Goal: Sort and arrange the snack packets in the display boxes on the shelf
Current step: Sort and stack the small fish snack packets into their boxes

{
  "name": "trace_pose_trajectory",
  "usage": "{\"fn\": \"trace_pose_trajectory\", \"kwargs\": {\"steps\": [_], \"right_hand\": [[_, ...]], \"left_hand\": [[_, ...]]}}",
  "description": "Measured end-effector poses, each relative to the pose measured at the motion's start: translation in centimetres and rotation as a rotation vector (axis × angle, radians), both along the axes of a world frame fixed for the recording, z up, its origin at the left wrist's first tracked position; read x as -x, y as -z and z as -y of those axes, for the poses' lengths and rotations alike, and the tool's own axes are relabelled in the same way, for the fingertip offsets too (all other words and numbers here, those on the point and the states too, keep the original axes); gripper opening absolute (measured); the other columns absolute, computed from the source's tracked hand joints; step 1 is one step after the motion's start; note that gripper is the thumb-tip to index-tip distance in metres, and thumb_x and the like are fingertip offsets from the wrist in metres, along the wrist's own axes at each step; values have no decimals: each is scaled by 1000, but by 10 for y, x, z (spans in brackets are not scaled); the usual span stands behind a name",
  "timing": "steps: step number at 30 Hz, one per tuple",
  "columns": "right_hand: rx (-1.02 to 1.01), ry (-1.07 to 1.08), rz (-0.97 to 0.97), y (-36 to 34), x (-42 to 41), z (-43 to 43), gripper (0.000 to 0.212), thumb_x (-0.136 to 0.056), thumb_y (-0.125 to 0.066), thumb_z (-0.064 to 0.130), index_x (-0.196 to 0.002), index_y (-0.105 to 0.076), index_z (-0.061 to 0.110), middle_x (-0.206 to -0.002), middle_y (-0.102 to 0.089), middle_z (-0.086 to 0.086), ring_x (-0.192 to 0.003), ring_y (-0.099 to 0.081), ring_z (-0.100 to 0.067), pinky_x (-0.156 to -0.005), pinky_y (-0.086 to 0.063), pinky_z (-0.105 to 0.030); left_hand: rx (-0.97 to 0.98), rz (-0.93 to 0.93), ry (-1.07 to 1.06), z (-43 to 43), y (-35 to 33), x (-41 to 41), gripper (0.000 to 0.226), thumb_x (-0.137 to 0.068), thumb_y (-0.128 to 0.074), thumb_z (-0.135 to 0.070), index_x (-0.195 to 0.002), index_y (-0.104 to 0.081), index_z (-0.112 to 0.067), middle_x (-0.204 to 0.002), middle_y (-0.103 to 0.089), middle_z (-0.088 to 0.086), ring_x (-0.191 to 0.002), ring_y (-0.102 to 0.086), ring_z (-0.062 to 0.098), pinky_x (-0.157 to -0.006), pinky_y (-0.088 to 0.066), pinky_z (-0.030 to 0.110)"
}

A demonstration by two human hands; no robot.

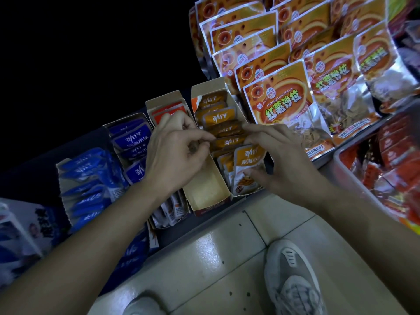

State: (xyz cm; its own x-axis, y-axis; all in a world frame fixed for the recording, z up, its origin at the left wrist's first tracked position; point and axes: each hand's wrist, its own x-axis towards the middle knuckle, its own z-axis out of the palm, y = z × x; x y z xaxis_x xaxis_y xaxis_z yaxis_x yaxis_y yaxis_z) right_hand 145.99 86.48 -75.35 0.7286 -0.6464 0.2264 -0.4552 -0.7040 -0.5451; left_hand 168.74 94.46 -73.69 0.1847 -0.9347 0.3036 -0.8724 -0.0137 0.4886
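1. My left hand (175, 153) is over the middle boxes, fingers curled, with thumb and forefinger pinching the left end of one orange packet (228, 142).
2. My right hand (281, 162) has the other end. Its bent fingertips (247, 138) are on that packet's right edge, and the thumb lies lower, across the upright front packet (246, 159).
3. The pinched packet lies crosswise in the middle of the row of orange packets (218, 114), inside their cardboard display box (208, 88) on the shelf.
4. Front left of that row, a stretch of bare cardboard bottom (209, 185) shows under my left palm.
5. My left hand hides most of the red packets (167, 111) next door. Only the back ones and a few under my wrist peek out.
6. Further left are the blue packets (130, 138) in their own box, and another blue batch (88, 176) beside them, nearer the shelf edge.
7. Right behind my right hand, the big sweet potato salad bags (284, 105) overlap in rows, the front bag just beside the orange box.
8. Far right is a pale bin (338, 162) of red packs, too blurred to read.
9. Below the shelf are the tiled floor (204, 253) and my grey shoe (293, 285).
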Motion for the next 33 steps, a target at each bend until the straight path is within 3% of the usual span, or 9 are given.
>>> {"fn": "trace_pose_trajectory", "kwargs": {"steps": [7, 10, 13, 17, 21, 26, 33], "right_hand": [[28, -11, -5, -1, 6, -3, 44, -75, -73, 33, -115, -62, 19, -122, -63, 7, -116, -51, -24, -91, -40, -53], [46, -30, -9, -2, 8, -4, 41, -77, -71, 36, -114, -63, 19, -113, -63, 7, -110, -51, -26, -87, -41, -53], [30, -29, -7, -1, 11, -6, 42, -79, -70, 37, -116, -61, 19, -114, -62, 7, -109, -51, -25, -89, -42, -53], [14, -41, 17, 2, 12, -8, 43, -81, -78, 24, -118, -59, 19, -117, -61, 3, -109, -54, -23, -87, -46, -50], [64, -63, 78, 6, 9, -10, 38, -80, -79, 7, -113, -62, 11, -111, -62, -2, -99, -57, -24, -80, -49, -37], [151, 15, 155, 2, -5, 4, 29, -76, -70, -9, -101, -65, 4, -104, -65, -8, -92, -57, -31, -74, -47, -41], [39, 106, 77, 4, -17, 25, 48, -82, -79, 13, -124, -57, 12, -122, -56, -2, -102, -50, -9, -73, -33, -4]], "left_hand": [[-176, 158, -84, 15, -13, 4, 20, -91, -69, -43, -105, -78, -31, -91, -46, -6, -95, -44, 17, -83, -36, 36], [-216, 170, -108, 20, -16, 5, 15, -89, -72, -45, -98, -78, -34, -94, -48, -8, -101, -53, 19, -88, -36, 37], [-200, 145, -129, 22, -14, 6, 8, -90, -73, -41, -87, -75, -35, -93, -53, -10, -94, -54, 15, -87, -32, 34], [-144, 122, -112, 18, -8, 10, 11, -91, -71, -39, -88, -72, -29, -92, -48, -7, -91, -44, 13, -84, -32, 34], [71, 81, -104, 10, -5, 11, 16, -93, -69, -35, -90, -71, -19, -88, -41, -3, -89, -39, 12, -73, -34, 33], [149, -50, -52, 12, -5, 7, 18, -93, -68, -33, -94, -74, -16, -93, -48, 1, -96, -46, 14, -76, -38, 26], [80, -200, 9, 15, -3, -1, 33, -99, -57, -26, -129, -68, -19, -113, -61, -1, -99, -58, 9, -82, -52, 29]]}}
